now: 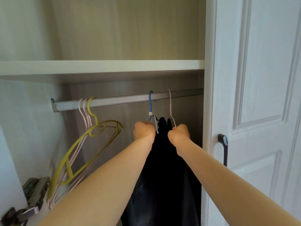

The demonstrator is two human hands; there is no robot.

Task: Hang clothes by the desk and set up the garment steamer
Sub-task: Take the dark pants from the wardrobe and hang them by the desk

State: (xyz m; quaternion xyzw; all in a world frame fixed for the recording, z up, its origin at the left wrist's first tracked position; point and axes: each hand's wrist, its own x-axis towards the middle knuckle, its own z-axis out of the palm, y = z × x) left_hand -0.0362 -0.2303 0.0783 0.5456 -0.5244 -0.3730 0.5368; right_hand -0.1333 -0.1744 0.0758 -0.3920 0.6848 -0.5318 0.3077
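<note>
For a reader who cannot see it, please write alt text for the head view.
Inside an open wardrobe, the left hand grips a blue hanger and the right hand a pale pink hanger, both hooked on the rail with dark clothes. Empty yellow and pink hangers hang left.

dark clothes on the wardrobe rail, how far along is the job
Early. Done: nothing visibly. In hand: the left hand grips the blue hanger and the right hand the pink hanger, both hooked on the wardrobe rail with the dark clothes. Left: carrying them to the desk and setting up the steamer, neither in view.
</note>
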